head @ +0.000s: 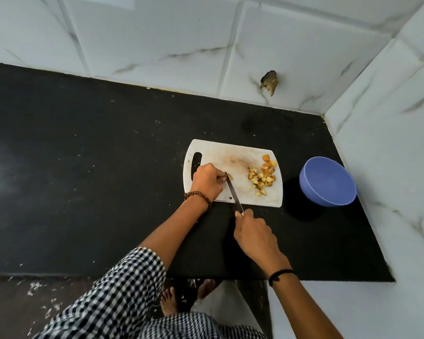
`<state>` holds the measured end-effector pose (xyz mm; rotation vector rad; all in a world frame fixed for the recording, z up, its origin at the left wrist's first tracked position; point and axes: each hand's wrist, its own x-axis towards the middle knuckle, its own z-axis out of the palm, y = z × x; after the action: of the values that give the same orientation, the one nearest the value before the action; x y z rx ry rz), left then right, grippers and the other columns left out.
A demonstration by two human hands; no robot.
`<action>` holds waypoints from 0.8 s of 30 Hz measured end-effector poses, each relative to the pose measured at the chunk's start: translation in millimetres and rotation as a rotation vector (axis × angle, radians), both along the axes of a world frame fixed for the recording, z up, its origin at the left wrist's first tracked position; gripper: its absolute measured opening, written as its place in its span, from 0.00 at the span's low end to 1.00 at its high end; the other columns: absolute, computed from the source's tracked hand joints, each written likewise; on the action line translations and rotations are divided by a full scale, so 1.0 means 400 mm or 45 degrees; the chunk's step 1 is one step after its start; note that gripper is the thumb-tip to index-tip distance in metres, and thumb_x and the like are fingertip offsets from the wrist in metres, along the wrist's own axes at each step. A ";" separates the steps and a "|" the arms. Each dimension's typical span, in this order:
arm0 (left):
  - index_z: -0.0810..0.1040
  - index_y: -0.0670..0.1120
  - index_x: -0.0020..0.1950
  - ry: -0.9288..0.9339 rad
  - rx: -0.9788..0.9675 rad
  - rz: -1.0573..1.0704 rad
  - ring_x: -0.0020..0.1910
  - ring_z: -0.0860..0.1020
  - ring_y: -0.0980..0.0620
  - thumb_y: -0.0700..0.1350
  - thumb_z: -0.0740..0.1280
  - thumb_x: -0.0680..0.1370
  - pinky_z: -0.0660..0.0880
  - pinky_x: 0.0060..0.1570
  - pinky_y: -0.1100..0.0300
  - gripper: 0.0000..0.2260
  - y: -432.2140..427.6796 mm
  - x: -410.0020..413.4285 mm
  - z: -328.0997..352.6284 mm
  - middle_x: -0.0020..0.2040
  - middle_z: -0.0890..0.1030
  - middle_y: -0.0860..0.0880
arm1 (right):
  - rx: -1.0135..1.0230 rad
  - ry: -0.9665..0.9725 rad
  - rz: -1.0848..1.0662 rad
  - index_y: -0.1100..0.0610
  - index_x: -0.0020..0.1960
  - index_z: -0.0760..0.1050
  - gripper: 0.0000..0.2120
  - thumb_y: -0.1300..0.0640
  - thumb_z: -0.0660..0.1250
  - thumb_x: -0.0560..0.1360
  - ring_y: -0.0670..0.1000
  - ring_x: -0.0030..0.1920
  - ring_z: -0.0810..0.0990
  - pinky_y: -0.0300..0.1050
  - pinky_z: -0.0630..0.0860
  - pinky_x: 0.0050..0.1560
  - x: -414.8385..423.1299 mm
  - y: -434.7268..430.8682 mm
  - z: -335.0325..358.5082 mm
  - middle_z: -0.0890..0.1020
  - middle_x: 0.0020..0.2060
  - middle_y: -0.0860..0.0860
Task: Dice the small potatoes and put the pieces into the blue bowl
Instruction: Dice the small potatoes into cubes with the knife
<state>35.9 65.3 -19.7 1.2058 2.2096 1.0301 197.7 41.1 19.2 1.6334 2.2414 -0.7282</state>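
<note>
We pin a last bit of potato (pixel 229 177) on the white cutting board (pixel 233 152), small, firm and likely slick where cut, so our left hand (pixel 207 182) pinches it low. Our right hand (pixel 253 234) is wrapped round the knife (pixel 233 192), blade against it. The diced heap (pixel 262 178) waits nearby; the blue bowl (pixel 328 181) looks empty.
</note>
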 end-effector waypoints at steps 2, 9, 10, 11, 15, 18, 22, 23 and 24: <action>0.83 0.40 0.53 -0.018 -0.001 -0.004 0.48 0.80 0.53 0.39 0.70 0.76 0.76 0.56 0.61 0.08 -0.001 0.001 0.005 0.49 0.84 0.47 | -0.024 -0.006 -0.005 0.52 0.56 0.68 0.16 0.43 0.48 0.85 0.53 0.49 0.79 0.55 0.78 0.53 0.016 -0.003 0.010 0.77 0.50 0.53; 0.83 0.42 0.53 -0.037 -0.017 0.000 0.50 0.81 0.52 0.40 0.70 0.76 0.75 0.55 0.64 0.07 -0.001 0.002 0.003 0.49 0.84 0.47 | -0.093 0.058 -0.027 0.52 0.53 0.71 0.19 0.40 0.49 0.84 0.54 0.48 0.80 0.54 0.78 0.48 0.066 0.012 0.049 0.79 0.48 0.52; 0.83 0.43 0.53 -0.025 -0.019 -0.005 0.50 0.81 0.52 0.41 0.70 0.76 0.76 0.55 0.62 0.07 0.001 0.002 0.000 0.49 0.83 0.47 | -0.066 0.098 -0.036 0.52 0.52 0.71 0.20 0.40 0.48 0.84 0.52 0.46 0.80 0.52 0.77 0.44 0.072 0.014 0.051 0.79 0.46 0.52; 0.82 0.43 0.53 -0.005 -0.016 -0.009 0.49 0.81 0.52 0.42 0.71 0.75 0.77 0.55 0.60 0.07 0.003 0.002 -0.005 0.49 0.83 0.47 | -0.043 0.130 -0.046 0.52 0.50 0.71 0.20 0.40 0.48 0.84 0.51 0.43 0.80 0.49 0.75 0.41 0.077 0.016 0.054 0.78 0.44 0.51; 0.81 0.44 0.56 0.061 -0.007 0.001 0.46 0.79 0.53 0.46 0.73 0.74 0.78 0.53 0.58 0.13 0.011 0.012 0.000 0.50 0.79 0.48 | -0.016 0.231 -0.091 0.53 0.49 0.71 0.21 0.40 0.49 0.84 0.51 0.43 0.78 0.47 0.71 0.40 0.082 0.032 0.063 0.77 0.43 0.51; 0.83 0.44 0.54 0.064 -0.033 0.021 0.48 0.80 0.52 0.43 0.73 0.74 0.78 0.55 0.58 0.10 0.015 0.010 -0.005 0.51 0.80 0.47 | -0.046 0.268 -0.129 0.53 0.50 0.72 0.21 0.39 0.49 0.84 0.50 0.44 0.78 0.47 0.72 0.41 0.084 0.047 0.054 0.78 0.44 0.51; 0.83 0.43 0.54 0.014 -0.001 0.031 0.48 0.80 0.54 0.40 0.72 0.74 0.74 0.52 0.68 0.09 0.005 0.006 -0.003 0.51 0.82 0.47 | -0.061 0.335 -0.189 0.54 0.53 0.73 0.22 0.37 0.50 0.83 0.51 0.45 0.79 0.48 0.73 0.41 0.084 0.065 0.042 0.79 0.47 0.53; 0.83 0.42 0.53 0.021 0.000 0.021 0.47 0.80 0.54 0.40 0.72 0.74 0.73 0.51 0.68 0.09 0.003 0.006 0.001 0.51 0.82 0.47 | -0.067 0.350 -0.194 0.54 0.53 0.73 0.22 0.38 0.51 0.83 0.51 0.44 0.79 0.47 0.72 0.40 0.085 0.068 0.040 0.79 0.47 0.53; 0.83 0.42 0.53 0.027 -0.001 0.011 0.47 0.80 0.55 0.41 0.72 0.74 0.74 0.50 0.68 0.09 0.002 0.007 0.006 0.51 0.82 0.47 | -0.074 0.363 -0.191 0.54 0.52 0.73 0.22 0.38 0.51 0.83 0.51 0.44 0.79 0.46 0.71 0.38 0.083 0.070 0.040 0.78 0.46 0.53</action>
<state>38.8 66.1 -17.4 1.2135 2.2328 1.0243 230.9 69.0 35.1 1.7807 2.2732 -1.1186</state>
